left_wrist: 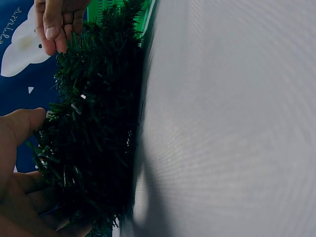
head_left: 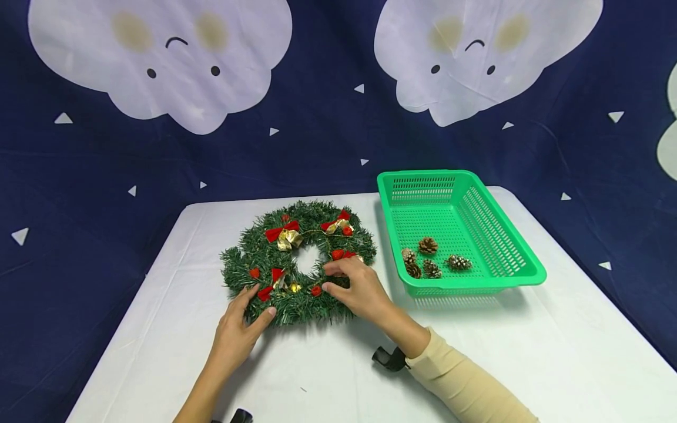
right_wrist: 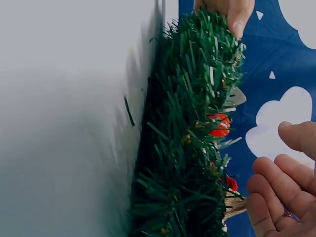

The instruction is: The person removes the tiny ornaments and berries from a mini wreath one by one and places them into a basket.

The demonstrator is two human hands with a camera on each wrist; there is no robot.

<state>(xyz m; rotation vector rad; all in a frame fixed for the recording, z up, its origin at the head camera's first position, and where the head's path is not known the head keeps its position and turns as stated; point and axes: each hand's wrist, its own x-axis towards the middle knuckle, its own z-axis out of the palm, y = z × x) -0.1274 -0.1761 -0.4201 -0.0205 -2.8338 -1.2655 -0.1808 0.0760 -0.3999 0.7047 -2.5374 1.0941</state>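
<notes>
A green tinsel wreath [head_left: 301,308] with red and gold bows, red balls and a gold bead string lies on the white table. My left hand [head_left: 235,332] holds its near left edge, thumb and fingers spread about the greenery; in the left wrist view the wreath [left_wrist: 94,118] sits between them. Over the right part of the ring is my right hand [head_left: 362,291], fingers loosely bent and thumb apart. In the right wrist view this hand [right_wrist: 286,192] shows nothing in its palm, beside a red ball [right_wrist: 218,125] and a bow.
To the right of the wreath stands a green plastic basket [head_left: 476,283]. Several pinecones, among them a white-tipped pinecone [head_left: 458,262], lie at its near end. A dark blue curtain [head_left: 317,141] with clouds hangs behind the white table [head_left: 328,376].
</notes>
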